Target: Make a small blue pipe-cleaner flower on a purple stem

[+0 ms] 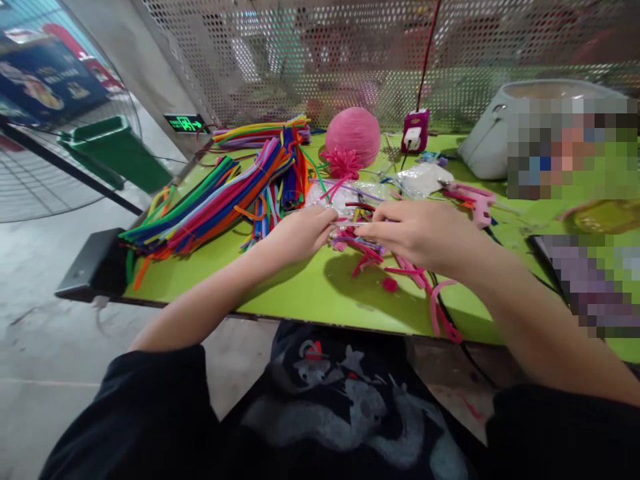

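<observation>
Nearest the camera are the person's dark sleeves and a dark printed shirt, above a grey concrete floor. Past them a lime-green bench (310, 293) begins, its near edge running across the view.

Just beyond the middle of that near edge two bare hands meet. The left hand (295, 235) and the right hand (417, 232) each pinch, with fingertips closed, one end of a thin pale pipe cleaner (349, 225) stretched between them; the grip of both is tight on it, held just above the bench. Under the hands lies a loose scatter of pink pipe cleaner pieces (400, 273), too tangled to count, trailing to the near edge on the right.

Toward the left edge a thick bundle of many coloured pipe cleaners (210, 203) fans out. Farther back sit one pink ball (353, 133), one pink glue gun (473, 200) on the right, and one purple power socket (416, 130) at the far edge. One grey bag (487, 143) stands at the far right. A perforated metal screen closes the room behind, and a green bin (113, 150) stands on the floor at left.
</observation>
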The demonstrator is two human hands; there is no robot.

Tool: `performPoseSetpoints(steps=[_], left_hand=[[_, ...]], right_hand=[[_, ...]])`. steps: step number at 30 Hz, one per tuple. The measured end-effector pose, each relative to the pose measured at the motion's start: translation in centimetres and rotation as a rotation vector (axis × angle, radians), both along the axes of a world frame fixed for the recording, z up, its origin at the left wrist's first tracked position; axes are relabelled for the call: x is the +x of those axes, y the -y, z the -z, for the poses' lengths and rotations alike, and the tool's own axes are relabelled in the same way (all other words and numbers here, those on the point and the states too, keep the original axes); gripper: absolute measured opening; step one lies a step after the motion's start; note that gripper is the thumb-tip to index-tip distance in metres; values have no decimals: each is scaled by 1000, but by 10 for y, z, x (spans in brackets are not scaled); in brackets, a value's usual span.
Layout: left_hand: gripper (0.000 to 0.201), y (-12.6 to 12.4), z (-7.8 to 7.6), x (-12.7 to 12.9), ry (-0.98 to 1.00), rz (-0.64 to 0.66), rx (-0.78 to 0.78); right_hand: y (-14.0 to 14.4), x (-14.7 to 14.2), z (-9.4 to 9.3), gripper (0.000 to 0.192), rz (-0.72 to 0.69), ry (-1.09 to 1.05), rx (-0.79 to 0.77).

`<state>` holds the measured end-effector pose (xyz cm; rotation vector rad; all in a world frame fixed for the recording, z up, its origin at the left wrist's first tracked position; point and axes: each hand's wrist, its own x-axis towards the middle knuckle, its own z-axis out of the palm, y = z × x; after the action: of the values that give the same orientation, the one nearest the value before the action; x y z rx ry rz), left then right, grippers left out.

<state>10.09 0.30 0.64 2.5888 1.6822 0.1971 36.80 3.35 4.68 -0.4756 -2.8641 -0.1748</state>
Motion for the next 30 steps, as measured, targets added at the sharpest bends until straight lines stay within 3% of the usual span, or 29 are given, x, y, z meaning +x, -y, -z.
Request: performPoseSetpoints(steps=[3, 6, 11, 16, 19, 24, 30], left_hand=[[38, 3, 4, 5, 104, 55, -52], [44, 5, 8, 5, 126, 82, -60], [38, 6, 9, -1, 63, 145, -61], [32, 9, 10, 6, 41, 227, -38], [35, 12, 11, 11, 92, 290, -22], [34, 12, 9, 10, 103, 315, -38], [23, 9, 9, 9, 368, 414, -209]], right_hand=[[-4, -5, 14, 29, 125, 166, 66], [-8, -5, 22, 29, 201, 174, 22], [-13, -2, 26, 31, 12, 131, -12], [-1, -8, 18, 32, 133, 245, 4], [3, -15, 15, 23, 186, 284, -97], [-6, -18, 21, 14, 61, 248, -270], [-14, -14, 29, 24, -141, 121, -340]])
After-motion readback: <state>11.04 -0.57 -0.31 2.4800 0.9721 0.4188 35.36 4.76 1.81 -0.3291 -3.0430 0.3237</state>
